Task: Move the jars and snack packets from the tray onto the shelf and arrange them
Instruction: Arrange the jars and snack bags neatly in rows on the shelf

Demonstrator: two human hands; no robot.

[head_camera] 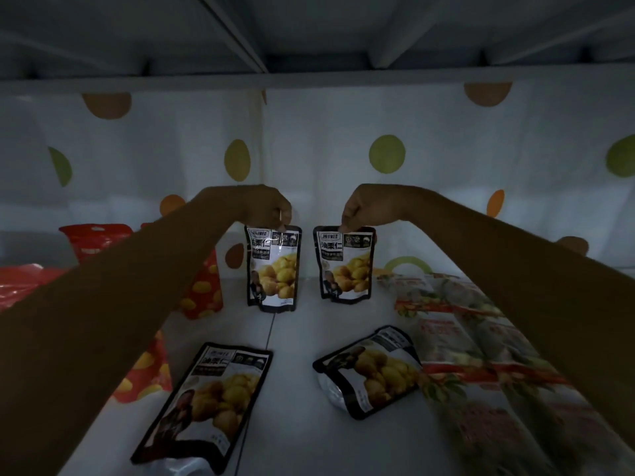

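Pinching top edges between curled fingers, the left hand (266, 209) holds the left packet (273, 269) and the right hand (360, 209) the right packet (345, 266), both upright and apart at 12 o'clock on the dim white shelf (295, 341), before a dotted backdrop (326, 132). Two flat packets (206, 403) lie at 7 and 5 o'clock, red packets (202, 290) at 9, pale packets (464, 338) at 3.

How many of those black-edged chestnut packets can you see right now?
4. The left upright packet is pinched by the left hand; the right upright packet by the right hand; the front-left packet and front-right packet lie flat. The arms may hide others.
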